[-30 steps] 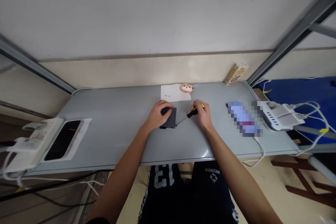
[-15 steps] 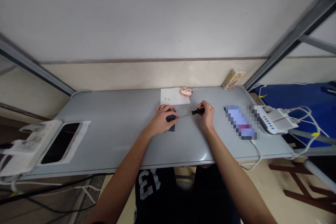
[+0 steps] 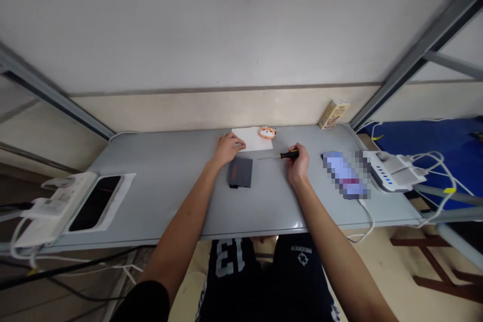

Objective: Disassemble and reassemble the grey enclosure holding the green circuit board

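Note:
My right hand (image 3: 299, 161) grips the black-and-yellow handle of a screwdriver (image 3: 289, 154). Its thin metal shaft points left, level over the table and clear of the box. My left hand (image 3: 227, 148) rests at the left edge of a white paper (image 3: 260, 143), thumb and fingertips pinched together over it. Whatever lies between those fingertips is too small to see. Just below that hand, a dark grey flat box (image 3: 240, 172) with reddish marking lies on the table, untouched. An orange-and-white animal-faced case (image 3: 267, 133) sits on the paper's right end.
A grey table (image 3: 169, 176) runs along the wall. On the right are a blurred-out phone (image 3: 345, 176) on a cable, a power strip (image 3: 392, 171) and a small carton (image 3: 334, 113). Another phone (image 3: 96, 203) and a white power strip (image 3: 60, 201) lie at left.
My left hand has let go of the grey box and moved up to the paper, covering where two small dark bits lay. The screwdriver tip has drawn back from the box.

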`<action>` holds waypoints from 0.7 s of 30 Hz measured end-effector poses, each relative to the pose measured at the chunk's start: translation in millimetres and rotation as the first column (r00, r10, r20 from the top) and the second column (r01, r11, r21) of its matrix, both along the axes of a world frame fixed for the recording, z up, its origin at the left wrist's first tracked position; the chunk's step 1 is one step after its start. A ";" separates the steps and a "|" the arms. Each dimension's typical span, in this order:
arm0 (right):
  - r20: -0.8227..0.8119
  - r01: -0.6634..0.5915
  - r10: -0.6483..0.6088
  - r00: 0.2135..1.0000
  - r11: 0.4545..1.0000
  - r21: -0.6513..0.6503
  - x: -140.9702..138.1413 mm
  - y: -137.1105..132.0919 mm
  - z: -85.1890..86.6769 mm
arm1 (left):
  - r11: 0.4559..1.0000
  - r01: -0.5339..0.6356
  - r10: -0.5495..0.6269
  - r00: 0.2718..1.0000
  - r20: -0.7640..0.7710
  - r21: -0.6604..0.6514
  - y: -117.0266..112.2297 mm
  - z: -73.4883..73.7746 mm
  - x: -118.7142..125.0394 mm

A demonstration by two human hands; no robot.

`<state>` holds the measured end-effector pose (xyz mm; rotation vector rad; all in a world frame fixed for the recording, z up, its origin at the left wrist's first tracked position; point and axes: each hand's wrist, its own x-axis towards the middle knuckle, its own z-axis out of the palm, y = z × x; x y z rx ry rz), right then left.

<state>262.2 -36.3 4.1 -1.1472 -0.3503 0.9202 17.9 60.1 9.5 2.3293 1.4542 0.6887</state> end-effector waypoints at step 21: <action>0.089 -0.082 0.077 0.993 0.995 0.051 -2.1 -3.6 -1.7 | 0.973 0.164 -0.140 0.978 0.152 -0.161 -89.0 6.8 -39.5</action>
